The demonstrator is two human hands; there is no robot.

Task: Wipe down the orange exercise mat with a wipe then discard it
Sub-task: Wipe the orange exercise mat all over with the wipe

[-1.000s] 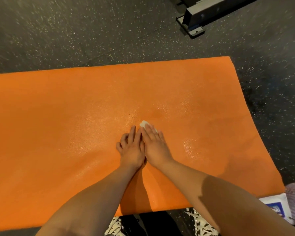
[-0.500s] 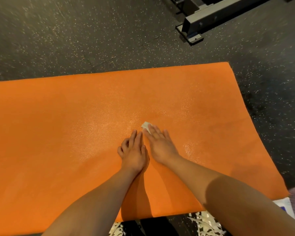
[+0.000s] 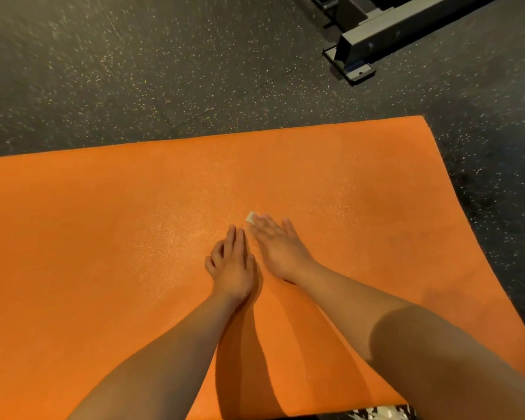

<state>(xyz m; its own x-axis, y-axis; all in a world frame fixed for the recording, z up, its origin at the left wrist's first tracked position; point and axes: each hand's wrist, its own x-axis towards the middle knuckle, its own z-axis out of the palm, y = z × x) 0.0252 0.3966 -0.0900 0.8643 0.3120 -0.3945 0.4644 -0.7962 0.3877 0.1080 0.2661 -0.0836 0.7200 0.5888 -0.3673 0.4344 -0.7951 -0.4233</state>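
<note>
So the right hand [image 3: 281, 247] is flat, fingers straight, pressing the white wipe [image 3: 250, 217] onto the orange exercise mat [image 3: 103, 237], just a corner peeking out. The left hand [image 3: 232, 265] rests flat right beside it, holding nothing. Speckled floor [image 3: 164, 71] all around.

Only a pale corner of the wipe [image 3: 250, 217] shows past the fingertips of the right hand [image 3: 278, 245], which lies flat over the rest and is softened by blur. The orange exercise mat [image 3: 103, 237] runs out of frame at the left and bottom. A dark metal frame [image 3: 406, 36] is cut off at top right. A black-and-white patterned item [image 3: 379, 412] at the bottom edge shows too little to identify.
</note>
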